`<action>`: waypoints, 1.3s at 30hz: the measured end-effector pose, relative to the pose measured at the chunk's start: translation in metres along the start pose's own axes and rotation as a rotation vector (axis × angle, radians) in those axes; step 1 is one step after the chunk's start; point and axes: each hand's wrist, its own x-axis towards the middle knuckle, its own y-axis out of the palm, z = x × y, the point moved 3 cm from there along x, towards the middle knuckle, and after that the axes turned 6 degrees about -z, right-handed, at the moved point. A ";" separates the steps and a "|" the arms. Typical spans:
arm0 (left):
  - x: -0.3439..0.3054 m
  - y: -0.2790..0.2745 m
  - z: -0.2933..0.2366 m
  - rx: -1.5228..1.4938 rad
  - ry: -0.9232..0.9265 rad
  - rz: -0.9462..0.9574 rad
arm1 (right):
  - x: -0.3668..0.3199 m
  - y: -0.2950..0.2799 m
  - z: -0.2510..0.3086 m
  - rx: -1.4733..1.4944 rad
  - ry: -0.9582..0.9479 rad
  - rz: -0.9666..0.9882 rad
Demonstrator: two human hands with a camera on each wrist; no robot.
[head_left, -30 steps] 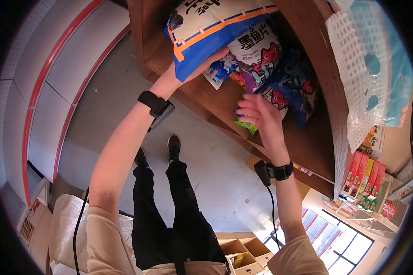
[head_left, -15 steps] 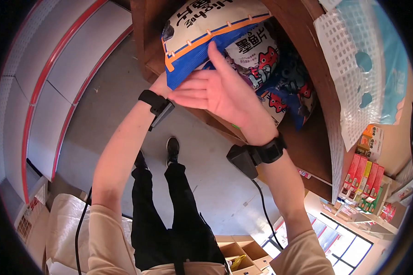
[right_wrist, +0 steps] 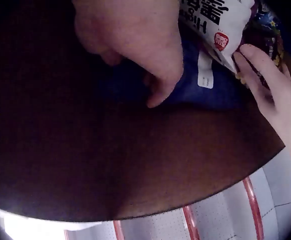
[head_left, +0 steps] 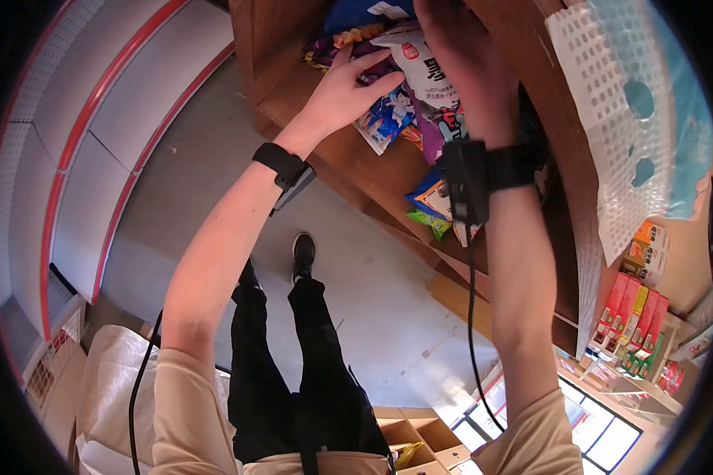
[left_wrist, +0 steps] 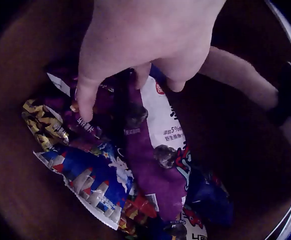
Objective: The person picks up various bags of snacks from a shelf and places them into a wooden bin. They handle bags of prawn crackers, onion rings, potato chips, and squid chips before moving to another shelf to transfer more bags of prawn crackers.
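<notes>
In the head view my left hand [head_left: 345, 95] reaches into the wooden shelf with its fingers spread. Its fingertips rest at the purple snack bags [left_wrist: 90, 115], beside a purple-and-white snack bag [left_wrist: 158, 150]. A small blue pouch with cartoon figures [head_left: 388, 115] lies just below that hand. My right hand [head_left: 467, 51], blurred, is deeper in the compartment, over the white part of the purple-and-white bag in this view. The right wrist view has its loosely bent fingers over a large blue bag [right_wrist: 185, 90] with a white label; part of that bag is hidden.
The shelf's wooden side wall [head_left: 558, 103] stands close on the right, with a perforated plastic sheet [head_left: 602, 134] outside it. A small green packet [head_left: 429, 223] lies near the front edge. White shelving [head_left: 79, 158] with red edges runs along the left.
The large cream-and-blue bag has gone from over my left hand; blue packaging shows at the back. My left hand is now uncovered over the purple bags, and my right hand has moved deeper in.
</notes>
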 end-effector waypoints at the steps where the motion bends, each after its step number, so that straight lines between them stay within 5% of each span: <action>1: -0.001 0.000 -0.002 0.003 -0.002 0.001 | 0.006 0.000 0.003 -0.032 -0.016 0.013; 15: -0.009 -0.007 0.002 0.077 0.043 -0.092 | 0.017 -0.023 0.009 -0.281 0.066 0.163; 17: -0.009 -0.007 0.001 0.100 0.047 -0.097 | 0.008 -0.030 0.007 -0.593 0.066 0.158; 18: -0.009 -0.008 0.002 0.124 0.051 -0.099 | 0.006 -0.032 0.008 -0.591 0.066 0.158; 20: -0.008 -0.009 0.003 0.127 0.071 -0.092 | 0.001 -0.037 0.010 -0.131 0.123 0.141; 23: -0.010 -0.010 0.004 0.128 0.099 -0.102 | -0.018 -0.015 -0.004 -0.125 0.082 -0.007; 33: -0.009 -0.009 0.009 0.106 0.006 -0.062 | -0.032 -0.039 0.004 -0.101 0.143 0.021; 34: -0.010 -0.007 0.007 0.104 0.006 -0.060 | -0.037 -0.040 0.006 -0.776 -0.087 0.191; 36: -0.012 -0.009 0.006 0.061 -0.114 -0.239 | -0.050 -0.037 0.006 -1.448 -0.334 0.361; 38: -0.008 -0.007 0.004 0.014 -0.035 -0.300 | -0.074 -0.038 0.003 -0.908 -0.145 -0.195; 39: -0.006 -0.007 0.001 -0.034 0.043 -0.361 | -0.083 -0.041 0.003 -0.909 -0.145 -0.195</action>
